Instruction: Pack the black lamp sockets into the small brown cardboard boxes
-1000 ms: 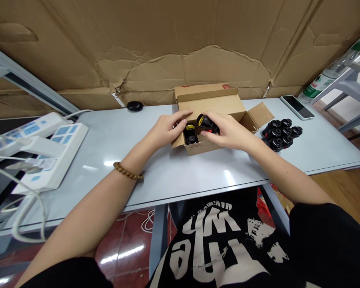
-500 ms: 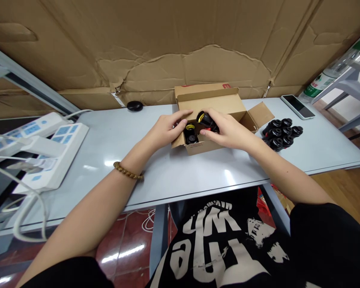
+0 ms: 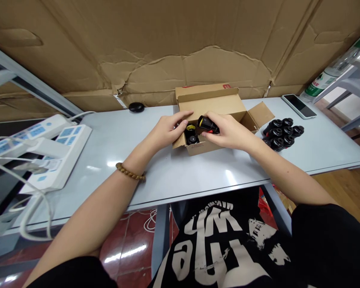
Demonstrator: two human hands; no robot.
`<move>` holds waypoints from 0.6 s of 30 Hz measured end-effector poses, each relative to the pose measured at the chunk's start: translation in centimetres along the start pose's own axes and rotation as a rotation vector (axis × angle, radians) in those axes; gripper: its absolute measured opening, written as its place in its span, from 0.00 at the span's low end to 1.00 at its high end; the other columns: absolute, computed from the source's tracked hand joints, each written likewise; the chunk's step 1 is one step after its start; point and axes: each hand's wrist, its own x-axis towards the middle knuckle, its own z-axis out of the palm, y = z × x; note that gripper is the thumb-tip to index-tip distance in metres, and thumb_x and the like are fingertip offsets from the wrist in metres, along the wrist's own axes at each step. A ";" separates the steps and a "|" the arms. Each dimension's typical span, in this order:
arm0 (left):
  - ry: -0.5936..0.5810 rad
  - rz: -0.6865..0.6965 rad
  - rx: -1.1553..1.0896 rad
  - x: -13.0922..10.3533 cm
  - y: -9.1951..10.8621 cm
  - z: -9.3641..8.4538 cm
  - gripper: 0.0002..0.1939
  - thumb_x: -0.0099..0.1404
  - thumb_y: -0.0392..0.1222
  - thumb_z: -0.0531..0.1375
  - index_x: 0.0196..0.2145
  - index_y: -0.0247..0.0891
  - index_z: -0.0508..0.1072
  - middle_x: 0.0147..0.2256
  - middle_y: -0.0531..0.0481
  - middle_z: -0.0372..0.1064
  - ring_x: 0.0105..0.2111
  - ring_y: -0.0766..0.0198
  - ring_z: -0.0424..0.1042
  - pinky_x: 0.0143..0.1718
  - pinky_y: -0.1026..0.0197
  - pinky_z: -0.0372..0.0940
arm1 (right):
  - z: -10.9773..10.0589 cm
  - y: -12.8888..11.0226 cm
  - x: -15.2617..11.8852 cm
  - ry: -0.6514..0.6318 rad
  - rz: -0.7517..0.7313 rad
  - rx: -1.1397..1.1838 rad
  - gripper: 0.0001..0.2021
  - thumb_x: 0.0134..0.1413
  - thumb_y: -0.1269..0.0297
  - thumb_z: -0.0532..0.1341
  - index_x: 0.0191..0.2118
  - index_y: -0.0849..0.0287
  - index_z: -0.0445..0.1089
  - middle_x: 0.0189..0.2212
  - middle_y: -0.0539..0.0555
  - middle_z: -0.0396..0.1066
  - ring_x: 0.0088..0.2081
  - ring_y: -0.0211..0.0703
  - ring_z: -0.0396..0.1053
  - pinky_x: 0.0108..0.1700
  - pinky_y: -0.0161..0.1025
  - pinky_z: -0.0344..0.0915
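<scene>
A small cardboard box [image 3: 202, 149] stands on the table with its lid folded back. My left hand [image 3: 167, 130] grips the box's left end, thumb and fingers at its upper edge. In my right hand [image 3: 228, 130] is a black flashlight [image 3: 209, 125] with a yellow-lined head and a red button. It is tilted over the box opening, head pointing left. Black flashlights [image 3: 193, 139] stand in the left end of the box, one showing a yellow-ringed head. To the right of the box, several black flashlights [image 3: 277, 133] stand grouped on the table.
White power strips [image 3: 69, 154] with cables lie at the left. A round black object [image 3: 136, 107] sits near the back edge. At the right are a phone [image 3: 299, 106] and a plastic bottle [image 3: 321, 84]. A large cardboard sheet [image 3: 156, 36] rises behind the table.
The flashlight in my right hand has tipped closer to level, its head turned more to the left. My left hand stays at the box. The view has shifted slightly.
</scene>
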 end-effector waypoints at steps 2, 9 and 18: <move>0.003 -0.002 0.003 0.0 0.0 0.0 0.34 0.82 0.56 0.52 0.73 0.37 0.80 0.61 0.39 0.86 0.49 0.47 0.85 0.59 0.47 0.77 | 0.1 0.1 0.0 -0.009 -0.005 -0.001 0.09 0.71 0.55 0.64 0.45 0.52 0.66 0.39 0.55 0.81 0.37 0.50 0.73 0.39 0.45 0.65; 0.008 -0.001 0.006 0.0 0.1 0.0 0.34 0.81 0.56 0.52 0.73 0.37 0.80 0.58 0.40 0.87 0.45 0.50 0.84 0.57 0.49 0.77 | 0.1 0.2 0.1 0.010 -0.022 -0.016 0.09 0.72 0.55 0.64 0.45 0.52 0.65 0.41 0.57 0.80 0.39 0.52 0.74 0.41 0.45 0.66; 0.003 -0.004 0.000 0.1 0.0 0.0 0.36 0.81 0.59 0.51 0.74 0.36 0.79 0.64 0.39 0.85 0.50 0.47 0.85 0.60 0.47 0.76 | -0.2 -0.3 0.1 -0.004 0.004 0.057 0.15 0.78 0.49 0.63 0.54 0.55 0.69 0.53 0.64 0.82 0.51 0.61 0.79 0.56 0.55 0.75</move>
